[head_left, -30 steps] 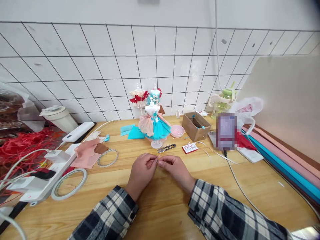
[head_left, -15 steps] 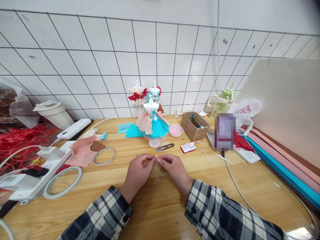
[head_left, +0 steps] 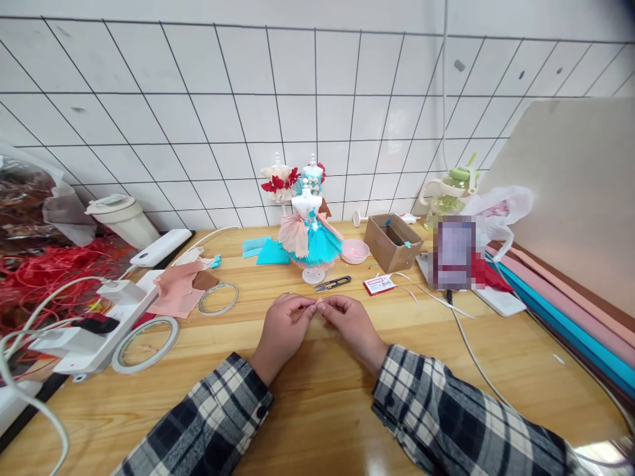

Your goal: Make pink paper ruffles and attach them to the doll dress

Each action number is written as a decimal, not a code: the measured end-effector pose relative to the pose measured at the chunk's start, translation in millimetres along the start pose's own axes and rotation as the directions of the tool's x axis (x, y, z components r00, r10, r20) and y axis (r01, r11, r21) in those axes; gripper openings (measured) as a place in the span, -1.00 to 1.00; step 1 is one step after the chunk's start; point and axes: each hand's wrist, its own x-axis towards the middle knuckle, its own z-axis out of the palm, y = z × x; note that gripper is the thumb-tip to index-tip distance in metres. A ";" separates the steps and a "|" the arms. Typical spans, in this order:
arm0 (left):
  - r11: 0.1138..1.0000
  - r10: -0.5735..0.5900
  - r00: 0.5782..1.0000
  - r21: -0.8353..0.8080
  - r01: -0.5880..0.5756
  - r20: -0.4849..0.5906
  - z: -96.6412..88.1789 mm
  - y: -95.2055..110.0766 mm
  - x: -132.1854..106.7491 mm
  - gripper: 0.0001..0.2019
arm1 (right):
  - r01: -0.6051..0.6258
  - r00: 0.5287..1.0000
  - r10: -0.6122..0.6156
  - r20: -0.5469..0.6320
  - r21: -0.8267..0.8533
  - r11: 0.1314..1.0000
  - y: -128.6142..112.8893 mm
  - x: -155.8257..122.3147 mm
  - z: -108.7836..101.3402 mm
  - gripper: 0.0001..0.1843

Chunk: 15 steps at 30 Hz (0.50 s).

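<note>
My left hand point(head_left: 288, 327) and my right hand point(head_left: 354, 325) meet over the wooden table, thumbs and forefingers pinched together. Between the fingertips is a tiny peach piece point(head_left: 319, 302), mostly hidden; it looks like paper or fabric. Just beyond the hands lie dark thread snips point(head_left: 333, 284). Behind those stands a small white dress form point(head_left: 306, 205) in a turquoise and peach skirt point(head_left: 317, 243). Two more little forms, one with a cream and red dress point(head_left: 278, 182), stand at its back. Turquoise sheets point(head_left: 270, 252) lie to its left.
A pink bowl point(head_left: 355, 251), an open cardboard box point(head_left: 393, 242) and a red-white label card point(head_left: 378, 284) sit right of the forms. At left are tape rolls point(head_left: 119, 354), peach scraps point(head_left: 176, 291) and a power strip point(head_left: 99, 344). A phone point(head_left: 454, 254) stands at right.
The view has shifted a little, so the table things appear slightly farther right and higher. Both hands keep their fingertip pinch on the small peach piece.
</note>
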 end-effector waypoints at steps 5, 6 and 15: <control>0.997 0.076 0.997 -0.022 -0.075 0.025 -1.8 -1.6 2.2 -0.85 | 0.001 1.000 -0.001 -0.015 0.029 1.000 -0.9 -0.3 -0.4 -0.59; 0.997 0.070 0.997 -0.024 -0.070 0.026 -1.9 -1.7 2.2 -0.85 | 0.002 1.000 -0.001 -0.018 0.029 1.000 -1.0 -0.3 -0.4 -0.59; 0.992 -0.074 0.996 -0.097 0.079 0.054 -0.9 -4.2 2.0 -0.85 | -0.004 1.000 0.004 0.006 0.043 0.999 1.3 0.2 -1.4 -0.64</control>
